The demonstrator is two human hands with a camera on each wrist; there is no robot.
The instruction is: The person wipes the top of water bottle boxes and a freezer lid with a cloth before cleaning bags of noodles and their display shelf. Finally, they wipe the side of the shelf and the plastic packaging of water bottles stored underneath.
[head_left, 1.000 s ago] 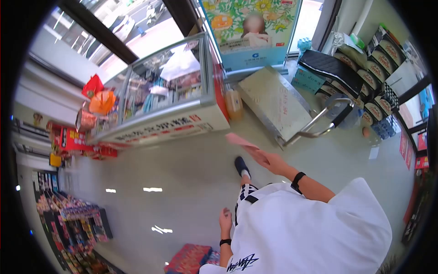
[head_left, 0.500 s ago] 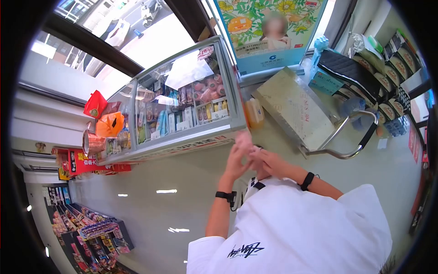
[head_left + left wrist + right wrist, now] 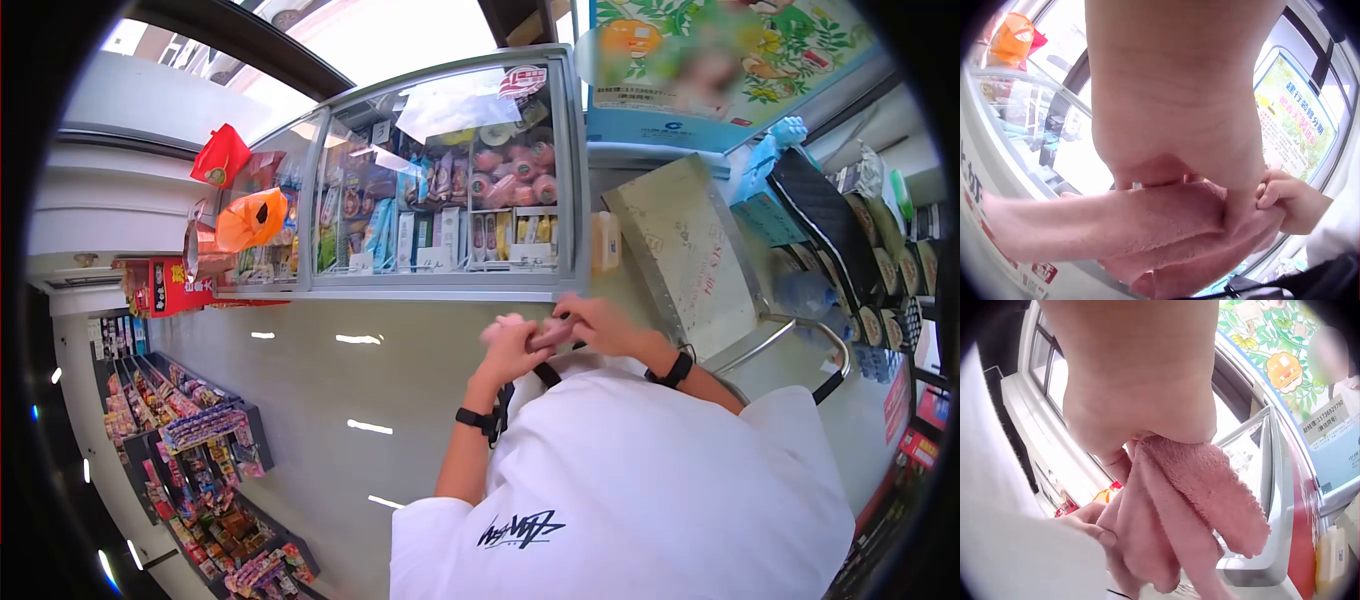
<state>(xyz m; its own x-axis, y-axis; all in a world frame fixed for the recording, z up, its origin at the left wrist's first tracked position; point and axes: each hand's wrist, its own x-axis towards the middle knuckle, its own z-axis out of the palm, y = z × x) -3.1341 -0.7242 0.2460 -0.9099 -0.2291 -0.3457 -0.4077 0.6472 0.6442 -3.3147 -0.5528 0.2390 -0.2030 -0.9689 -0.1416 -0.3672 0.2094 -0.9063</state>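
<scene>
A fluffy pink cloth [image 3: 1104, 228] is held between both hands in front of the white shirt. The left hand [image 3: 512, 350] grips one part of it, with folds hanging beside the fingers. The right hand [image 3: 602, 325] pinches the cloth at its other side. In the right wrist view, the bunched cloth [image 3: 1160, 512] hangs in several folds below the right hand [image 3: 1141, 406], and the left hand [image 3: 1088, 522] holds its lower left edge. Both hands are close together near the freezer's front edge.
A glass-topped freezer [image 3: 440, 294] with packaged goods stands ahead. Orange [image 3: 250, 220] and red bags [image 3: 220, 155] lie at its left end. To the right are a yellowish jug [image 3: 604, 242], a metal platform trolley [image 3: 690, 260] and stacked boxes. Snack shelves [image 3: 200, 440] stand at left.
The left hand has come up from beside the body to the cloth, which the right hand alone held at first. The view has turned and moved closer to the freezer.
</scene>
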